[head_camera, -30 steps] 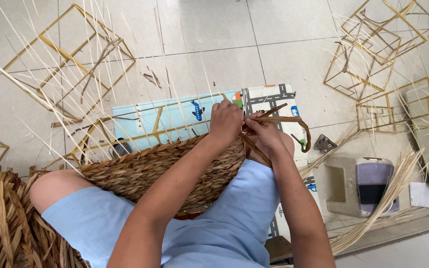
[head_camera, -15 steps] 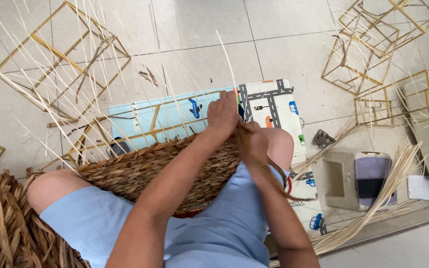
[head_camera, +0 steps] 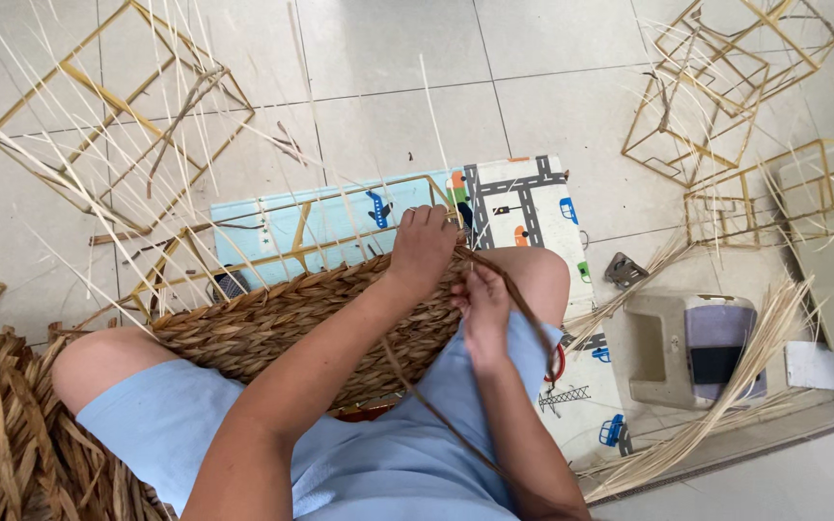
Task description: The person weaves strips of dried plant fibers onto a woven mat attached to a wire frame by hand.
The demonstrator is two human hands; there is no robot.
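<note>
Basket point(head_camera: 282, 323) – half-woven, brown plaited fibre, lying across the lap on its side, so that the working edge faces both hands and the thighs take its weight; thin pale stakes point(head_camera: 98, 183) fan out from it towards the floor

Left hand point(head_camera: 424, 249) – laid over the upper right rim of the basket, fingers point(head_camera: 417, 218) curled together over the edge, pressing the weave down, seemingly to steady it

Right hand point(head_camera: 485, 307) – just below the left, at the same rim; fingers closed on a dark strand point(head_camera: 531, 323), which bends away to the right past the knee, while a longer run of it trails down across the blue shorts point(head_camera: 369, 453)

Strand lies pinched at the fingertips, touching the rim between the two hands

Around – play mat point(head_camera: 523, 207) underfoot, wire frames point(head_camera: 726, 87) on the tiles, loose fibre point(head_camera: 2, 425) at left, grey stool point(head_camera: 687, 347) at right
</note>
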